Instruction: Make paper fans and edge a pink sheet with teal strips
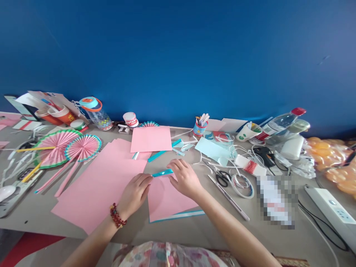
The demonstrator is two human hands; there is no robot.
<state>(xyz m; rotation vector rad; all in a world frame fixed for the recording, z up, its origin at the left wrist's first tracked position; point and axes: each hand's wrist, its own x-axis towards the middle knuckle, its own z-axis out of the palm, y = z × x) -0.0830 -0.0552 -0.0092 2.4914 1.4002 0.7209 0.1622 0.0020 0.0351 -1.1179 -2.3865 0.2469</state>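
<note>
A short blue paper strip (162,173) is stretched between my hands, above a pink paper sheet (167,196) with blue strips along its near edge. My left hand (135,194), with a red bead bracelet on the wrist, pinches the strip's left end. At the other end, the fingers of my right hand (185,180) are closed on the strip. Just beyond lie another blue strip (160,155) and a pink rectangle of paper (151,139). Large pink sheets (105,181) spread out to the left of my left hand.
Two pleated paper fans (83,147) lie at left, near a water bottle (97,115) and paper cups (65,115). Right of my hands are black-handled scissors (222,179), a utility knife (229,198), a tape roll (242,185) and a power strip (330,207). A blue wall stands behind.
</note>
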